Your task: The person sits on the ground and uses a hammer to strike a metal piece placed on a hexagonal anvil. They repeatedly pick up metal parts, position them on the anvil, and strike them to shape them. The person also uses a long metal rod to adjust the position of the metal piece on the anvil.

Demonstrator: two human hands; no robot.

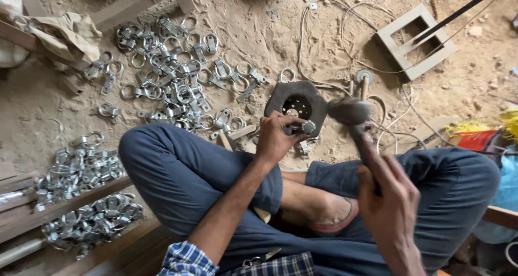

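Seated cross-legged, a worker's left hand [275, 138] pinches a small, stiff, likely slippery metal fitting [303, 128] by its body at six o'clock of the perforated block [297, 104], right hand [389, 208] gripping a heavy-looking hammer [353, 117].

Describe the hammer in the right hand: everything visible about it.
The hammer has a rounded, grey, worn-looking metal head, blurred in this frame, on a dark handle that runs down toward the camera. The right hand wraps the lower handle, hiding its end. The head hangs in the air just right of the dark octagonal block on the sandy ground, apart from the small metal piece pinched in the left hand. Nothing but the right hand touches it.
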